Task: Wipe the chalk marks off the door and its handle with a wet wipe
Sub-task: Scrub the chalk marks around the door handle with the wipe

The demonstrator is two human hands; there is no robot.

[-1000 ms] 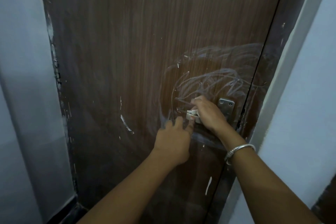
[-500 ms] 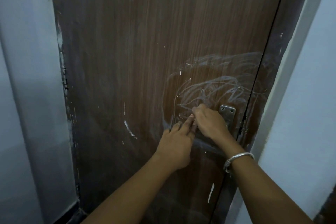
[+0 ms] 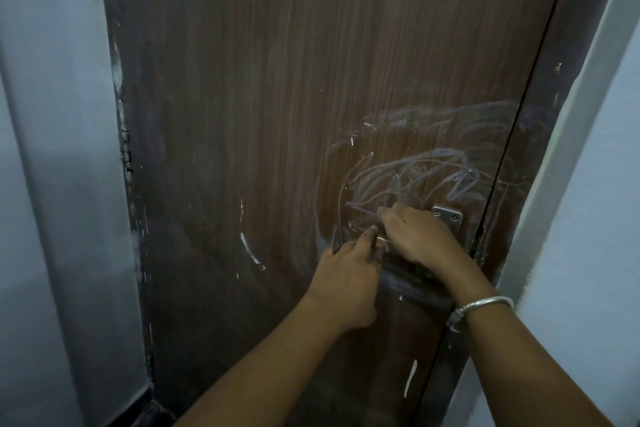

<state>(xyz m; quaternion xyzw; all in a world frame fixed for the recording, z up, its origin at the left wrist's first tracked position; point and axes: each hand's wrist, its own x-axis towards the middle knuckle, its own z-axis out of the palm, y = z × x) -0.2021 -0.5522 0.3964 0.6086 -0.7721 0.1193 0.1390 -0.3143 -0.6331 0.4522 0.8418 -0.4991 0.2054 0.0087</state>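
R hand (image 3: 420, 241) grips handle (image 3: 447, 217), chalk marks (image 3: 429, 173) just above; L hand (image 3: 346, 282) alongside.

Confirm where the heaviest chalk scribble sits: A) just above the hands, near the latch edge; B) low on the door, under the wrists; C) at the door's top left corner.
A: the chalk scribble loops directly above the left hand and right hand, beside the metal plate.

Home interior, probably, at a room doorway: brown wood-grain door (image 3: 277, 97), dark frame (image 3: 554, 62) flecked with paint, pale painted walls (image 3: 52, 149) left and right (rough edges), small steel latch plate (image 3: 447, 217) at right.
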